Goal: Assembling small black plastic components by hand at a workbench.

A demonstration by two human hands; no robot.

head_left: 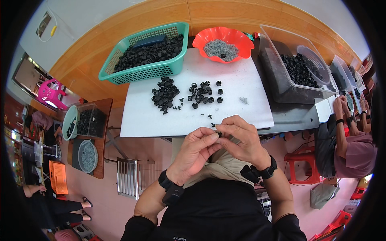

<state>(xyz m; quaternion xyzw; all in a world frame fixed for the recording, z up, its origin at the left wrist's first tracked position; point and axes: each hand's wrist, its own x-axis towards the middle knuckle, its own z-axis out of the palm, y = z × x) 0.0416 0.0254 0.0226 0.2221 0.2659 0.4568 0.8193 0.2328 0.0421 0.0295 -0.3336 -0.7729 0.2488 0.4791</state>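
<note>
Close in front of my body, just off the near edge of a white foam sheet (148, 122), both hands meet with fingertips pinched together. Between them shows a bit of a small black plastic part (219, 134), mostly covered by the fingers. My left hand (197, 148) grips it from the left, my right hand (244, 138) from the right. A few tiny black pieces (210, 116) lie beyond my fingertips. Farther up the sheet are a pile of round black caps (164, 94), a looser group of hollow black caps (200, 92), and a little cluster of grey bits (243, 100).
A green basket (140, 75) of black parts and a red scalloped bowl (243, 45) of grey pieces stand at the back. On the right is a clear bin (287, 93) of black parts. A side table (105, 120) stands left; people work at both sides.
</note>
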